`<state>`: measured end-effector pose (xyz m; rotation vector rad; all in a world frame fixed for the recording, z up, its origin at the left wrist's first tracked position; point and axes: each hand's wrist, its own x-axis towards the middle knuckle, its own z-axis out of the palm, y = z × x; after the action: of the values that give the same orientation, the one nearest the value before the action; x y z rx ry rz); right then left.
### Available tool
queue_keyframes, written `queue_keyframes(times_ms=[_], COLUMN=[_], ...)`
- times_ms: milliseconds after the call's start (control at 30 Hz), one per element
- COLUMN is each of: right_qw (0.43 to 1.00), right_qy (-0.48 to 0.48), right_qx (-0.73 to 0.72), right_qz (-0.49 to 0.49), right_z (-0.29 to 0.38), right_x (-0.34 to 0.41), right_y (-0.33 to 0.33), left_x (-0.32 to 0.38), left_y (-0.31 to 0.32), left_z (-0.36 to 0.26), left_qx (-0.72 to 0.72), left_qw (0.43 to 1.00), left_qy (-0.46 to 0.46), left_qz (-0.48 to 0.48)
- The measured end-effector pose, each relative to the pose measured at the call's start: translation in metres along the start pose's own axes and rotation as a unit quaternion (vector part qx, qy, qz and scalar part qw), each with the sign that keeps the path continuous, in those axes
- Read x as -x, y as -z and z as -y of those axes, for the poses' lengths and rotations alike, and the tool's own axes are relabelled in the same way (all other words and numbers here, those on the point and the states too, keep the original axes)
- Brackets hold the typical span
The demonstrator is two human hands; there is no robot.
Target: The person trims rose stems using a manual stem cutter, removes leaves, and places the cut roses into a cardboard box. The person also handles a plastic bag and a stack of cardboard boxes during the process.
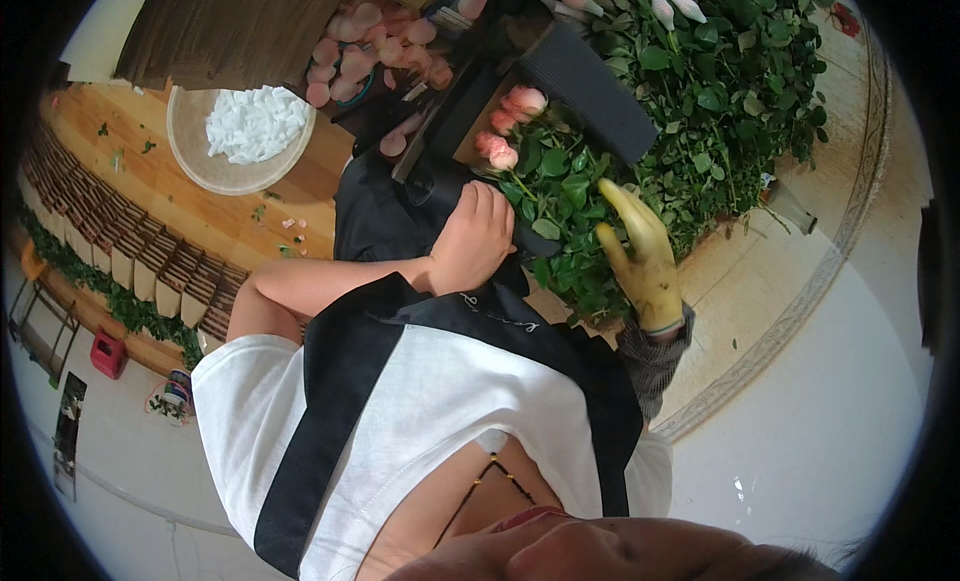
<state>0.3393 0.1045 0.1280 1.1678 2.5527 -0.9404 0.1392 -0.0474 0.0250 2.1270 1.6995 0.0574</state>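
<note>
My left hand (pixel 474 240) is bare, its fingers curled down over the black apron (pixel 375 213) at my lap. What lies under those fingers is hidden. Just beyond it, pink roses (pixel 499 152) with green leaves (pixel 555 165) lie beside a brown cardboard surface (pixel 469 135). My right hand (pixel 643 255) wears a stained yellow glove. Its thumb and fingers are spread at the right edge of the leafy stems, and I see nothing between them. A dark ribbed panel (pixel 589 90) slants between these roses and a larger heap of leafy stems (pixel 720 93).
White sleeved buds (pixel 682 3) top the heap. A bowl of white foam pieces (pixel 255 127) stands on the wooden surface (pixel 127 153) at left. Loose pink petals (pixel 367 48) lie at the upper middle. A row of stacked cartons (pixel 150 258) curves along the left. A clear bottle (pixel 791 210) lies at right.
</note>
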Motion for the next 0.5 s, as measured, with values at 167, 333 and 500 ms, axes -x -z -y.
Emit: queue_keyframes(times_ms=[167, 333, 500], right_qw=[0.986, 0.995, 0.99], right_qy=[0.137, 0.062, 0.13], right_qx=[-0.016, 0.023, 0.015], right_qz=[-0.091, 0.078, 0.047], right_z=[0.045, 0.032, 0.009], right_x=[-0.078, -0.095, -0.091], right_y=[-0.05, -0.074, -0.098], left_x=[-0.009, -0.024, -0.004], left_y=[0.004, 0.0, 0.014], left_z=[0.004, 0.008, 0.002], left_qx=[-0.042, 0.075, 0.054], left_qw=[0.993, 0.995, 0.995], left_qy=[0.106, 0.04, -0.033], left_qz=[-0.012, 0.053, -0.079])
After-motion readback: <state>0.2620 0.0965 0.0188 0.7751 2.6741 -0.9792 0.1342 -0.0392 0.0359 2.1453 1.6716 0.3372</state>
